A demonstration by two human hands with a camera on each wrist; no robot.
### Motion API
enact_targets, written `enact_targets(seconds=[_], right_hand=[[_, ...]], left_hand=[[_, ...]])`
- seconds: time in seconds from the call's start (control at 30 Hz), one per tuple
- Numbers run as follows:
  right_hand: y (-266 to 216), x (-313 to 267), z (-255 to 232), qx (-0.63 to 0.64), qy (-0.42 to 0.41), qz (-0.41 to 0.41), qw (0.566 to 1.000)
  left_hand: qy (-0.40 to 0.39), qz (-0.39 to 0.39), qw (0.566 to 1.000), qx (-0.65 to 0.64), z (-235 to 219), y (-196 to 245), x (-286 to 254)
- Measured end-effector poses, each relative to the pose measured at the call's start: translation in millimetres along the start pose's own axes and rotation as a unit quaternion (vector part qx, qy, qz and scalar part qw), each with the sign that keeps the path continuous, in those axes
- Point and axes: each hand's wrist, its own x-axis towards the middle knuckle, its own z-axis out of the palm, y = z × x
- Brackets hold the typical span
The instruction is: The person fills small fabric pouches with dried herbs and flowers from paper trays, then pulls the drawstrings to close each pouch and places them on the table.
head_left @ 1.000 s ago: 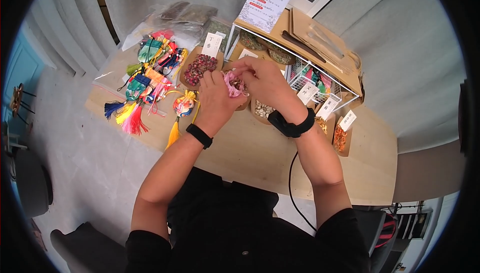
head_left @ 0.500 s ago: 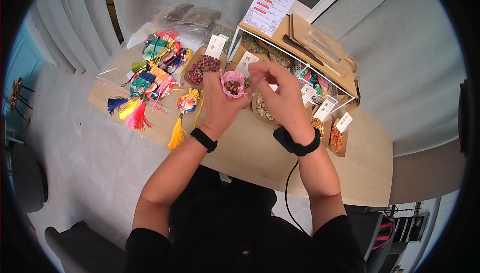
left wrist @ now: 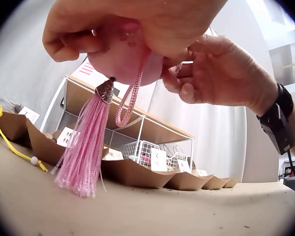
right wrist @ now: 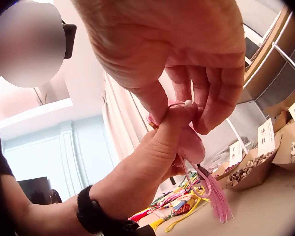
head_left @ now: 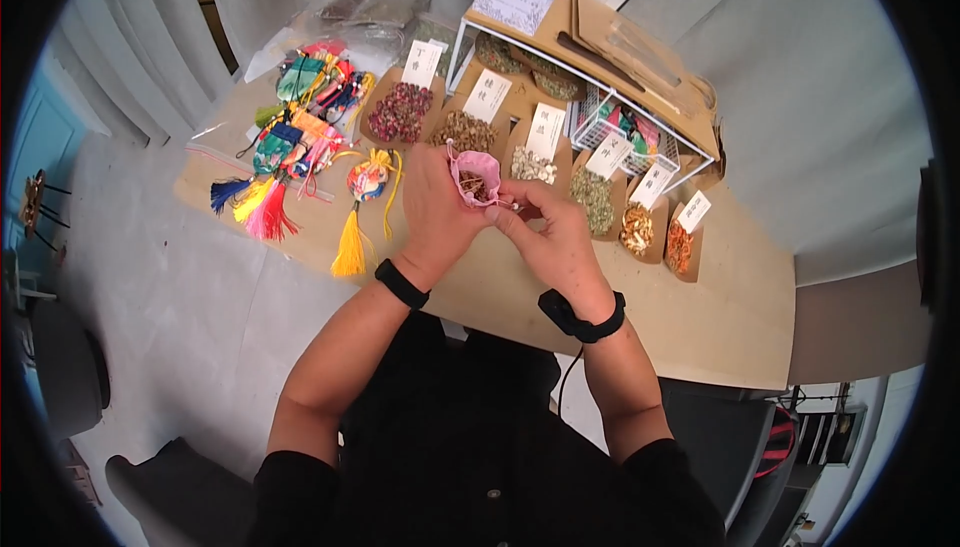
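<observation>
My left hand [head_left: 438,205] grips a small pink drawstring pouch [head_left: 476,167] from the left, its mouth open upward with brown dried bits inside. My right hand [head_left: 562,252] is at the pouch's right rim, thumb and fingertips pinching its edge beside the drawstring. From below, the left wrist view shows the rounded pouch bottom [left wrist: 120,61] with a pink tassel [left wrist: 83,150] and a looped cord [left wrist: 125,110] hanging over the table. A white bead [right wrist: 188,103] shows by the left thumb in the right wrist view.
Labelled paper trays of dried herbs line the table, among them rosebud-like red ones [head_left: 402,112], brown bits [head_left: 465,134] and orange ones [head_left: 679,247]. Colourful tasselled sachets [head_left: 290,147] lie at left, a yellow-tasselled one [head_left: 369,179] nearer. Behind stands a wooden-topped rack [head_left: 560,27].
My right hand was over the pouch, then drew off to the right, and is now down at its right rim. The pouch remains in my left hand, its mouth now more visible.
</observation>
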Motion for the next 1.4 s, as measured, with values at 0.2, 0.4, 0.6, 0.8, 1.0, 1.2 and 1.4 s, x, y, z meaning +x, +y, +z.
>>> enact_targets(seconds=[0.2,0.4,0.6,0.8,1.0,1.2,1.4], right_hand=[[16,-26,1,0.054,-0.003,0.000,0.999],[28,-50,-5,0.145,0.005,0.085,0.986],[32,-65,-7,0.216,-0.005,0.112,0.970],[40,-72,-8,0.233,0.011,0.117,0.965],[48,-78,-12,0.217,0.039,0.097,0.970],[49,-85,-20,0.062,0.118,0.040,0.990],[43,-107,-29,-0.093,0.138,-0.016,0.986]], left_hand=[[-0.103,-0.072,0.992,-0.016,-9,4,-30],[-0.215,-0.168,0.910,-0.312,-29,23,-46],[-0.245,-0.335,0.839,-0.353,-49,34,-45],[-0.233,-0.311,0.857,-0.338,-48,37,-46],[-0.183,-0.161,0.954,-0.176,-42,27,-58],[-0.179,-0.098,0.978,-0.033,-61,35,-55],[-0.154,0.084,0.973,0.150,-101,25,-56]])
